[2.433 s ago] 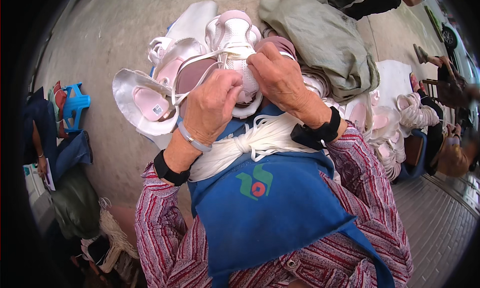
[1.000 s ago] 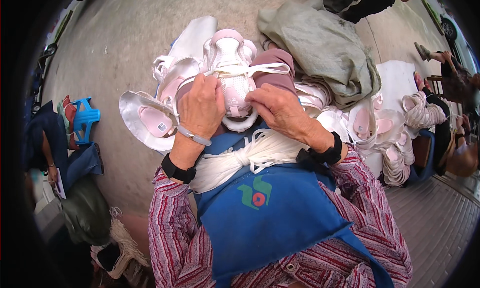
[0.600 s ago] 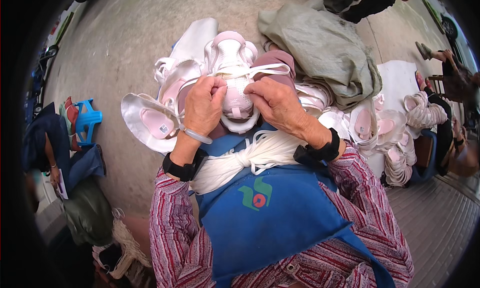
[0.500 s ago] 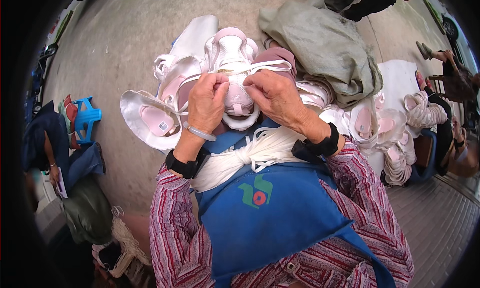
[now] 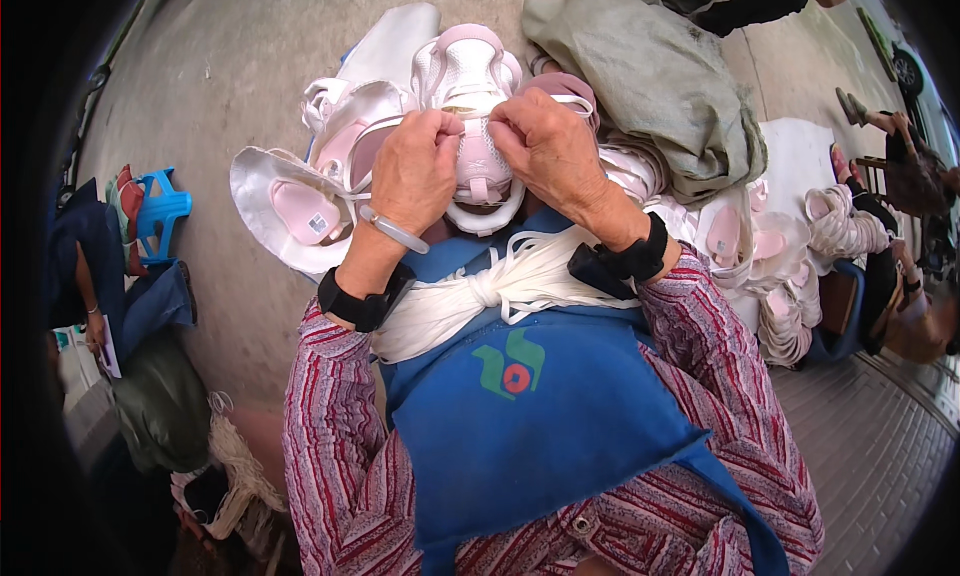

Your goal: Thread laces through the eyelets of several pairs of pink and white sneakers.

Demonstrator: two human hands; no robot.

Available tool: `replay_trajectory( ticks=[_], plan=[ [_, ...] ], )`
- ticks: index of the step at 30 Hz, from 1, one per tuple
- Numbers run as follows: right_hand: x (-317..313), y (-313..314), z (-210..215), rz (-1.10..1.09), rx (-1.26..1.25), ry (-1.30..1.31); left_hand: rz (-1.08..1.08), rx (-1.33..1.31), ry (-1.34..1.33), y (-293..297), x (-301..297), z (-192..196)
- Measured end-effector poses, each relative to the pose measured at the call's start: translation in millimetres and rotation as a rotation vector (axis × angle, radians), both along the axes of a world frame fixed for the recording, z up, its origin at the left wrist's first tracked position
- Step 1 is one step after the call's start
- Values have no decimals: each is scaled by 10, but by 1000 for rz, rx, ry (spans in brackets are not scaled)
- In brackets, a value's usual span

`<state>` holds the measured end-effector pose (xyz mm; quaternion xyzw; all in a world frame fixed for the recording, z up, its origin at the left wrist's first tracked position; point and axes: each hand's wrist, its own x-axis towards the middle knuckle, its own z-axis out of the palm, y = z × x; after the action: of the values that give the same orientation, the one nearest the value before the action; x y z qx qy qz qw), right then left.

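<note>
I hold a white and pink shoe upper in front of my chest with both hands. My left hand is closed on its left side, pinching a white lace. My right hand grips the right side with fingers curled over the top edge. A bundle of white laces lies across my blue apron just under my wrists. Each wrist wears a black band, and the left one also has a pale bangle.
More white and pink shoe uppers are piled on the concrete ahead and stacked at the right. A grey-green sack lies beyond. A small blue stool and a dark bag are on the left. Another person's feet show at the right.
My hands have drawn closer together on the shoe upper, and my left hand has risen toward its top edge. The upper stays in front of my chest.
</note>
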<state>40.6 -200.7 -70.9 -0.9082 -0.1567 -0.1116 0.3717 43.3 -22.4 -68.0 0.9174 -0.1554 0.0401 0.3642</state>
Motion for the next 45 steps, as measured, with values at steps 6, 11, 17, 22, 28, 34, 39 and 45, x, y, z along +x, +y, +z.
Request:
replay_trajectory(
  ticks=[6,11,17,22,28,34,39,45],
  plan=[
    [3,-14,-8,-5,6,-22,14,167,32,-60,40,134],
    [6,1,-42,5,32,-35,5,118,65,4,81,31],
    [6,4,-48,13,29,-23,49,-277,313,-25,57,24],
    [4,-10,-49,17,27,-29,1,136,83,-8,55,151],
    [2,21,-62,11,33,-25,66,-36,-8,-63,51,-125],
    [4,-15,-42,17,24,-31,110,-124,145,-45,52,-50],
    [-14,24,-62,19,13,-37,111,-15,45,-79,41,-102],
    [-30,14,-51,54,-49,-123,92,-61,39,-67,40,-88]
  ],
)
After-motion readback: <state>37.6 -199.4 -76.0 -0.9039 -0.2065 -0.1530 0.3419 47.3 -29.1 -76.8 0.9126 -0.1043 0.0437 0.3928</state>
